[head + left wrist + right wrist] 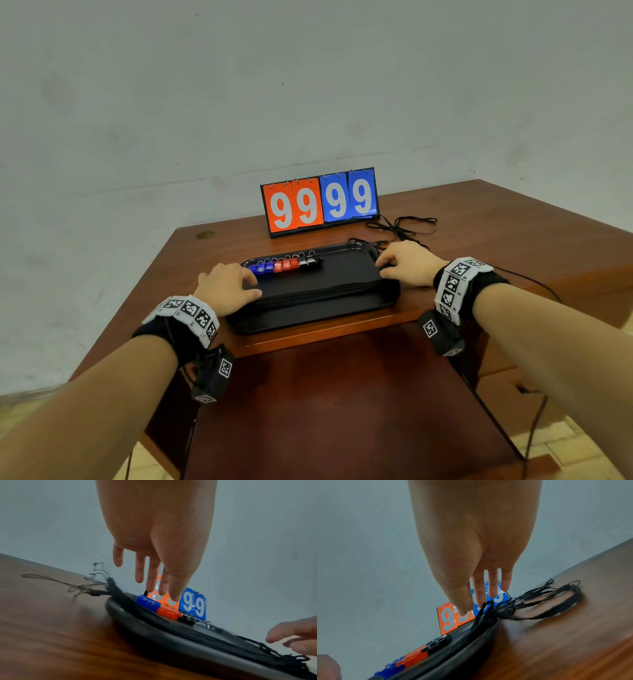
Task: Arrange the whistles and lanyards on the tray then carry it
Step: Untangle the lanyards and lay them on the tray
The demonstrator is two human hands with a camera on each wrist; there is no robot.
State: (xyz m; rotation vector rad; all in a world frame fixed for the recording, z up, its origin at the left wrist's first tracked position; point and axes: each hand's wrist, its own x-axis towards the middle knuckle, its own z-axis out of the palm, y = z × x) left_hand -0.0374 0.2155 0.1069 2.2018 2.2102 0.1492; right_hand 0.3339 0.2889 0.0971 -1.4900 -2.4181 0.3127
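Note:
A black tray lies on the brown table. Blue, red and black whistles stand in a row along its far edge. A bundle of black lanyards stretches across the tray from end to end. My left hand rests at the tray's left end, fingers straight and gripping nothing. My right hand hovers at the right end; its fingers hang loose just above the lanyards' looped end. Whether they touch it is unclear.
A flip scoreboard reading 99 99 stands behind the tray. More loose black lanyards lie tangled on the table at the back right. A lower brown surface sits in front of the table edge.

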